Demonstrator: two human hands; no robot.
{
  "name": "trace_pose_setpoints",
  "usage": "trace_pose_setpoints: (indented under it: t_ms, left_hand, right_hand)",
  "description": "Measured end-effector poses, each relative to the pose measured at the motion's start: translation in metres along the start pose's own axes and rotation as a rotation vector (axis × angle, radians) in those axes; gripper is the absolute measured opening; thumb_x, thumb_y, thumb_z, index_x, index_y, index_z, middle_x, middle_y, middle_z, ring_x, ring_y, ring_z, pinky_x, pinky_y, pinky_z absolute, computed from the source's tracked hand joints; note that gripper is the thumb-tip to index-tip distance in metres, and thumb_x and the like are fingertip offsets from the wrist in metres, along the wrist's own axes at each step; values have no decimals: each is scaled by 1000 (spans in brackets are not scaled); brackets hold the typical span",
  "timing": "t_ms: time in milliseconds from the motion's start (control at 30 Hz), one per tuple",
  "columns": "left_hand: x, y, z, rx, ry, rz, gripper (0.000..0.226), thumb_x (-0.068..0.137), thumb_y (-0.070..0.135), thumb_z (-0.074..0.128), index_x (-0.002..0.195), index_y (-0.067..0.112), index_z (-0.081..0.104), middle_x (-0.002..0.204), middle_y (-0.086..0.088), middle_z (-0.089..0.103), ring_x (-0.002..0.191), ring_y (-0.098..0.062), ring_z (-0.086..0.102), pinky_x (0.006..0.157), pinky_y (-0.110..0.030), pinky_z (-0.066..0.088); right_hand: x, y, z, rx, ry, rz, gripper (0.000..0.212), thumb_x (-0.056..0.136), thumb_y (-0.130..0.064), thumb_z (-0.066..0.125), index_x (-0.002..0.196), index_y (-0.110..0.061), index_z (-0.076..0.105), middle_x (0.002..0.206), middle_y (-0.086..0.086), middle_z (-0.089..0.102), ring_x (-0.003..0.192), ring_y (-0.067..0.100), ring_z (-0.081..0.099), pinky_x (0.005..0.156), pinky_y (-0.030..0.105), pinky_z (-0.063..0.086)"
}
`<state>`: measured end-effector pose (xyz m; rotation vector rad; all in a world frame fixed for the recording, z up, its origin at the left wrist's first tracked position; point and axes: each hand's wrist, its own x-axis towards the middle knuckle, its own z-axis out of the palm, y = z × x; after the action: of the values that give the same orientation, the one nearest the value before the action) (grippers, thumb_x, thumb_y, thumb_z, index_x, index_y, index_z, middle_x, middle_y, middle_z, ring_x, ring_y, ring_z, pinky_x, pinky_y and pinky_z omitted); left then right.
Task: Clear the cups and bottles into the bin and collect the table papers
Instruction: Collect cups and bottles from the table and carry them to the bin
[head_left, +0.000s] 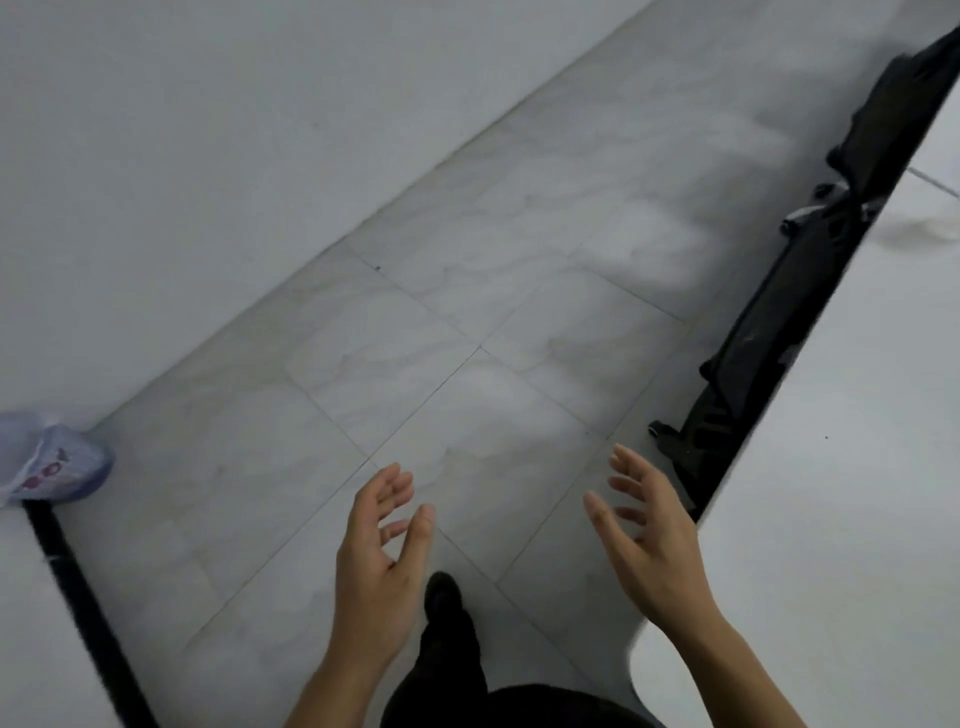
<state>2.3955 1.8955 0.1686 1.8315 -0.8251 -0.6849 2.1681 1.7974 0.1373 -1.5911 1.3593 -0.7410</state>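
Grey floor tile (467, 291) underfoot; my left hand (382, 551) and right hand (647, 545) are open, empty. I should face the counter (841, 467) before reaching.

Both hands, left hand (376, 551) and right hand (647, 540), hover empty above tiled floor (467, 322).

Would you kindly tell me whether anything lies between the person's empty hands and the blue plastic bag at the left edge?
Nothing visible does. Only bare tiled floor separates the left hand and right hand from the blue plastic bag. A black bar runs just below the bag, off that line.
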Motion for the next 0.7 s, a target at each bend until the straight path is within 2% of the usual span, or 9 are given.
trace_pose_setpoints:
  t_ms: [167,300,367,500,700]
  left_hand:
    - [146,41,11,5,-269,107,42,91,23,64,129,35,50,127,15,62,118,-1,59,90,-15,48]
    - [231,81,45,25,-448,178,42,92,19,64,125,41,49,126,15,63,117,-2,60,89,-18,48]
    - [265,96,74,31,-530,214,43,92,17,64,123,43,49,125,15,63,117,-1,59,89,-19,48]
    - [331,112,150,79,-675,273,43,93,17,64,125,42,49,127,15,62,118,1,58,91,-21,48]
    - [425,172,272,99,-780,306,42,93,18,64,127,39,50,126,17,61,118,1,58,88,-14,49]
  right_hand:
    - [70,-35,26,11,241,103,56,90,-32,68,139,-37,40,132,-13,54,116,-10,52,88,21,50]
    - [112,-54,23,38,410,183,58,87,-44,62,139,-38,39,130,-21,52,117,-9,52,85,14,47]
    - [138,-53,18,63,502,216,58,86,-45,62,139,-38,40,131,-23,52,117,-8,53,85,15,48]
    - [207,-27,9,116,635,290,57,89,-32,69,140,-35,44,132,-21,53,118,-8,53,87,19,50]
    - [347,-5,-57,154,716,347,61,91,-32,68,146,-30,41,134,-13,53,119,0,54,94,26,50]
